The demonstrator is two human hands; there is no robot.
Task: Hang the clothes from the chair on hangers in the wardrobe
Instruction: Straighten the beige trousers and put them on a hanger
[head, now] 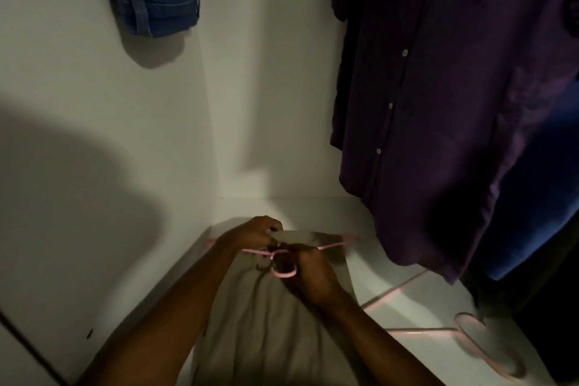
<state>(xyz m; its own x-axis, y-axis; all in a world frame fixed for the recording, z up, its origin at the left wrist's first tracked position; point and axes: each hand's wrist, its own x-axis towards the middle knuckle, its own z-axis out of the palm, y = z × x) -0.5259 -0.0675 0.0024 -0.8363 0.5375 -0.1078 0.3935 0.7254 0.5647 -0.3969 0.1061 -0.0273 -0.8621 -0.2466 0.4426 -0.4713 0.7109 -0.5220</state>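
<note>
Beige garment [275, 316] and pink hanger [283, 273] gripped by both curled hands [310, 276].

Both hands cover the middle of the pink hanger [283, 260].

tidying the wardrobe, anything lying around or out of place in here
Yes: a spare pink hanger lies flat on the wardrobe floor at lower right, below the hanging purple shirt, not on a rail. The other pink hanger is in both hands, being fitted to the beige garment.
</note>
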